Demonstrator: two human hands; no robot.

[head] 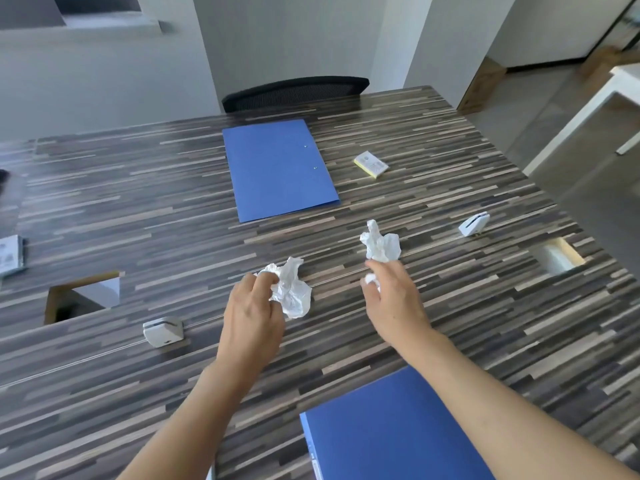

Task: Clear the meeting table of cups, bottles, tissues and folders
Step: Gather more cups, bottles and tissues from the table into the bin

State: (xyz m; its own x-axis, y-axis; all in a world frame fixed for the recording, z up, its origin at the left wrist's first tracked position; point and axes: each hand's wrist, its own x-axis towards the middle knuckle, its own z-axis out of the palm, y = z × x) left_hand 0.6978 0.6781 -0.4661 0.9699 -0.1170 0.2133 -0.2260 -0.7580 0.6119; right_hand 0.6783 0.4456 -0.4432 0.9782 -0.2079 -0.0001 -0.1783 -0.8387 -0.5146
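Two crumpled white tissues lie mid-table on the striped wooden meeting table (138, 202). My left hand (254, 306) grips the left tissue (292, 289) with curled fingers. My right hand (391, 296) pinches the lower end of the right tissue (381, 242), which stands up above my fingertips. A blue folder (277, 168) lies flat on the far half of the table. A second blue folder (391, 434) lies at the near edge, partly under my right forearm.
A yellow-and-white sticky-note pad (371, 164) lies right of the far folder. Two white cable clips (162, 331) (473, 224) sit on the table seam beside two rectangular cable cutouts (83, 296) (559, 258). A black chair (294, 91) stands at the far side.
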